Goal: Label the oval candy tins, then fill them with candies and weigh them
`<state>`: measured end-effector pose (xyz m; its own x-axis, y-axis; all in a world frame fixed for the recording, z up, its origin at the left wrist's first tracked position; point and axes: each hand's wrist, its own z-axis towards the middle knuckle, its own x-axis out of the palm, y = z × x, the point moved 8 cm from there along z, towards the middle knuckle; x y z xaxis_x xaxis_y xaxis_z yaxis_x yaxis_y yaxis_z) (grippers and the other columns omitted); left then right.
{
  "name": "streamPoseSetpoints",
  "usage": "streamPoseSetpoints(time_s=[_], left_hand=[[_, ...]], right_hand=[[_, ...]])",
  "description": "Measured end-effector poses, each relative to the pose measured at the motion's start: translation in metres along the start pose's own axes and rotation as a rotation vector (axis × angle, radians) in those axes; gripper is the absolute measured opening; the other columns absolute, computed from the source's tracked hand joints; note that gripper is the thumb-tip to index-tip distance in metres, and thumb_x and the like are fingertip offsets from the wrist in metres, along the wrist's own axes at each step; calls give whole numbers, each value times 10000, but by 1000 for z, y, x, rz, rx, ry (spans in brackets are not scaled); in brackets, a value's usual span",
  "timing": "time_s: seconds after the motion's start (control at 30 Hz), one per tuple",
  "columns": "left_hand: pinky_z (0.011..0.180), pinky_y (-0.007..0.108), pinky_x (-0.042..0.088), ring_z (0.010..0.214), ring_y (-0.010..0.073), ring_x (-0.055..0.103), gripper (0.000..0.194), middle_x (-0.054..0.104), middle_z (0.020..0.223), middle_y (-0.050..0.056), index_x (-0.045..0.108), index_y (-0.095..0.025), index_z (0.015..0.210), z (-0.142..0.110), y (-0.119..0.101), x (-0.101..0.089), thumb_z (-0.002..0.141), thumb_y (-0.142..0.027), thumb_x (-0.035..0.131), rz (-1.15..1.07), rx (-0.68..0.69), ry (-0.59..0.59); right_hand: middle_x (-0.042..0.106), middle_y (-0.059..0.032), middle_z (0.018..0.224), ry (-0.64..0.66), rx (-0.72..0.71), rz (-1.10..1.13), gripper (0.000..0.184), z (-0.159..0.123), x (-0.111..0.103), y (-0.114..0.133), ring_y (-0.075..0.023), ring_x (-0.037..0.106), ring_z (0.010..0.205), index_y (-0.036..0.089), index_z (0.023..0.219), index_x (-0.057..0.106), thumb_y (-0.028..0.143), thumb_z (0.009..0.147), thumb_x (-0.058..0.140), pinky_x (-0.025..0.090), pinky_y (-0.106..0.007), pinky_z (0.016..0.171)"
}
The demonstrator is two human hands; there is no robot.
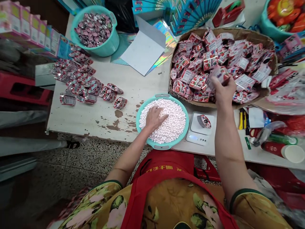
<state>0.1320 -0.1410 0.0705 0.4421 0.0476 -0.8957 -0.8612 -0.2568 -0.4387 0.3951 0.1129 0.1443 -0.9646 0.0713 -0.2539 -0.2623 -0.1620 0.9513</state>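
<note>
My right hand [224, 90] has a pack [219, 75] gripped over the box [202, 104]. The white bits [175, 119] are left of it, right under my open left hand [153, 120].

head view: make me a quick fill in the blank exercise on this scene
The basin lies to the ____ of the scale in the picture.
Exactly ____ packet lies on the scale.
The hand gripping another packet over the cardboard box is the ____ one.
The apron is mainly ____.
Missing words: left; one; right; red.
</note>
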Motion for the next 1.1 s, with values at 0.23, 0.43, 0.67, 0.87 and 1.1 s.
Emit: streamPoseSetpoints(time_s=[0.23, 0.43, 0.67, 0.87, 1.1], left_hand=[[826, 368, 464, 986, 281, 597, 264, 666, 1025, 125, 720, -202, 975, 1, -21, 4, 945, -423, 579, 83, 43, -32], [711, 301, 436, 791, 202, 599, 180, 655, 798, 61, 663, -204, 743, 1, -8, -13, 864, -330, 620, -291, -48, -174], [452, 205, 327, 497, 78, 436, 284, 537, 662, -20, 577, -189, 742, -9, 7, -22, 775, -450, 685, -1321, -527, -145], [410, 174, 308, 485, 53, 451, 365, 553, 717, -22, 526, -202, 796, -16, -46, -56, 721, -472, 760, -1691, -454, -100], [577, 245, 498, 599, 111, 610, 435, 555, 666, -23, 498, -206, 724, -17, -55, -59, 827, -599, 654, -1543, -338, -282]], right_hand=[[727, -3, 981, 87, 494, 412, 580, -178, -35, -34, -187, 700, 828, 248, 1041, 634, 320, 526, 889, 595, -363, 754], [763, -12, 1026, 268, 695, 462, 555, -245, -10, -28, -191, 719, 878, 252, 1017, 677, 305, 522, 922, 596, -336, 811], [776, -53, 999, 376, 660, 316, 590, -251, 26, 3, -241, 724, 905, 216, 1052, 701, 439, 549, 913, 591, -390, 834], [763, -21, 1034, 576, 310, 58, 396, -254, 73, 52, -244, 712, 969, 253, 1052, 730, 347, 679, 820, 546, -384, 921], [754, -31, 1092, 538, 171, -175, 365, -248, 94, 64, -287, 700, 1009, 270, 1060, 722, 322, 700, 755, 544, -409, 897]])
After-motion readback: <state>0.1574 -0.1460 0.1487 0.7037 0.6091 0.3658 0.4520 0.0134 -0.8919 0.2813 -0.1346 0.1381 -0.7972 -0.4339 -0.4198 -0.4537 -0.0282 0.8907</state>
